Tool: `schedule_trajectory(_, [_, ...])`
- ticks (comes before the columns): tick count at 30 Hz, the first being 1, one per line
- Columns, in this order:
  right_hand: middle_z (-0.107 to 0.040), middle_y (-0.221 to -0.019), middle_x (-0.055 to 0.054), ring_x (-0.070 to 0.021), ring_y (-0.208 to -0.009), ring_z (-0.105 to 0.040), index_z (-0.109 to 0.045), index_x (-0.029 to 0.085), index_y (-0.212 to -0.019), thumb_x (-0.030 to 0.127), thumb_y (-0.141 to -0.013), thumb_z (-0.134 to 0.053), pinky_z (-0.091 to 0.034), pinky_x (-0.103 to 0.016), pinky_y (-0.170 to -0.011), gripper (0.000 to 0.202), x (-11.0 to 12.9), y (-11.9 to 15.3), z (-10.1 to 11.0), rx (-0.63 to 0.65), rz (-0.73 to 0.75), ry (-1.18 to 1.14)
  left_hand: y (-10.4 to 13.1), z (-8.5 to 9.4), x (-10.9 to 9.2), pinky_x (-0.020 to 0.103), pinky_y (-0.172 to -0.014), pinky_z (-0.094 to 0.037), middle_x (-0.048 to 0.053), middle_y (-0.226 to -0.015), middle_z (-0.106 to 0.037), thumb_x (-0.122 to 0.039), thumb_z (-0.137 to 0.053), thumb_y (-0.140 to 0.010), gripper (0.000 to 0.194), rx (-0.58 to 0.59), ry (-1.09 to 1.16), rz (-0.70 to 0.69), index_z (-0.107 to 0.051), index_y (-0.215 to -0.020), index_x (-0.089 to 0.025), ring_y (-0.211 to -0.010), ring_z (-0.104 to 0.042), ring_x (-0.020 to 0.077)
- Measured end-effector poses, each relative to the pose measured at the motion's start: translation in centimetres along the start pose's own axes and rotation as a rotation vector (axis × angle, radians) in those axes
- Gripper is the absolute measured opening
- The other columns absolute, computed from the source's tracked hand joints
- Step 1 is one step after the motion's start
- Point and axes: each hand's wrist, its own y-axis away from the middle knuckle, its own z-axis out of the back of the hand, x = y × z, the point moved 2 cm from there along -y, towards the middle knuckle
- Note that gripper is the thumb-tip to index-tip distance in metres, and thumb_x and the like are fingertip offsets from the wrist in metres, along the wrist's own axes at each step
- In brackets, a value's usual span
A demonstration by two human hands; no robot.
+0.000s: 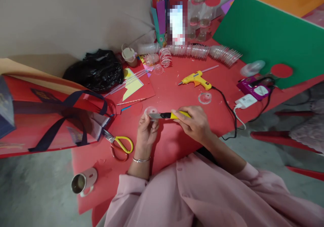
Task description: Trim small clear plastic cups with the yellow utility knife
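Observation:
My left hand (148, 130) pinches a clear plastic dome lid (151, 110) by its edge above the red table. In my right hand (193, 122) is a yellow and black utility knife (167, 115), its blade pointing left and lying across the lid. Whether the blade cuts into the plastic I cannot tell. Another clear lid (205, 98) lies on the table to the right. Beyond it rests a yellow glue gun (196, 80) with a glue stick in its back. Scissors (120, 146) with yellow and red handles lie left of my left wrist.
Stacked clear lids (199, 51) line the back, near a bright phone screen (176, 23). A gift bag (50, 119) and black plastic bag (97, 70) occupy the left. A mug (84, 181) stands by the front left edge. The glue gun's cable runs right toward a purple power strip (254, 87).

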Motion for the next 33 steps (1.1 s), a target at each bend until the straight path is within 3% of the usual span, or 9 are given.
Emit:
schedule_trajectory(7, [-0.075, -0.106, -0.007, -0.0193, -0.093, -0.068, -0.068, 0.031, -0.136, 0.027, -0.098, -0.068, -0.049, -0.036, -0.084, 0.039, -0.7, -0.2, 0.0, -0.128, -0.105, 0.051, 0.0, 0.1, 0.4, 0.015, -0.036, -0.026, 0.001, -0.078, -0.066, -0.044, -0.093, -0.069, 0.039, -0.017, -0.006, 0.011, -0.065, -0.078, -0.018, -0.047, -0.035, 0.0034])
schedule_trajectory(14, [-0.073, -0.112, -0.009, -0.0193, -0.098, -0.069, -0.055, 0.027, -0.151, 0.029, -0.105, -0.053, -0.056, -0.033, -0.085, 0.045, 1.2, -0.6, -0.6, -0.057, -0.152, -0.205, -0.2, 0.1, 0.7, 0.013, -0.037, -0.025, -0.001, -0.077, -0.063, -0.025, -0.096, -0.064, 0.036, -0.016, -0.013, -0.014, -0.067, -0.083, -0.019, -0.053, -0.041, 0.0042])
schedule_trajectory(17, [-0.073, -0.112, -0.009, -0.0198, -0.098, -0.069, -0.054, 0.025, -0.151, 0.030, -0.106, -0.051, -0.057, -0.033, -0.086, 0.045, 1.7, -0.6, -0.8, -0.023, -0.159, -0.214, -0.2, 0.1, 0.7, 0.014, -0.038, -0.028, 0.000, -0.080, -0.065, -0.027, -0.094, -0.068, 0.032, -0.055, -0.017, -0.017, -0.066, -0.082, -0.019, -0.054, -0.044, 0.0047])
schedule_trajectory(21, [-0.072, -0.105, -0.009, -0.0186, -0.093, -0.068, -0.060, 0.025, -0.146, 0.033, -0.104, -0.056, -0.055, -0.031, -0.083, 0.043, 2.1, -0.7, -0.8, -0.025, -0.131, -0.155, -0.2, 0.0, 0.9, 0.015, -0.040, -0.030, 0.001, -0.082, -0.066, -0.035, -0.090, -0.075, 0.032, -0.046, -0.019, -0.009, -0.064, -0.085, -0.019, -0.054, -0.045, 0.0052])
schedule_trajectory(25, [-0.072, -0.115, -0.008, -0.0212, -0.100, -0.066, -0.059, 0.029, -0.147, 0.033, -0.101, -0.062, -0.052, -0.035, -0.089, 0.046, 2.1, -0.9, -0.9, -0.016, -0.030, -0.087, -0.2, 0.1, 1.0, 0.015, -0.043, -0.032, -0.001, -0.078, -0.065, -0.039, -0.089, -0.077, 0.034, -0.026, 0.009, 0.018, -0.062, -0.083, -0.019, -0.054, -0.045, 0.0055])
schedule_trajectory(30, [-0.074, -0.111, -0.007, -0.0214, -0.096, -0.065, -0.059, 0.029, -0.147, 0.030, -0.100, -0.065, -0.050, -0.036, -0.088, 0.048, 1.2, -0.4, -0.9, -0.103, -0.073, 0.007, -0.1, -0.1, 0.7, 0.014, -0.041, -0.030, -0.002, -0.073, -0.061, -0.038, -0.091, -0.076, 0.037, -0.011, 0.125, 0.104, -0.061, -0.080, -0.017, -0.051, -0.040, 0.0036])
schedule_trajectory(33, [-0.074, -0.110, -0.007, -0.0211, -0.095, -0.065, -0.060, 0.030, -0.146, 0.032, -0.098, -0.068, -0.049, -0.036, -0.088, 0.049, 1.2, 0.1, -1.0, -0.080, -0.020, -0.007, 0.0, -0.4, 0.6, 0.014, -0.039, -0.029, -0.002, -0.070, -0.058, -0.034, -0.085, -0.083, 0.031, -0.050, 0.158, 0.159, -0.060, -0.079, -0.017, -0.050, -0.039, 0.0037])
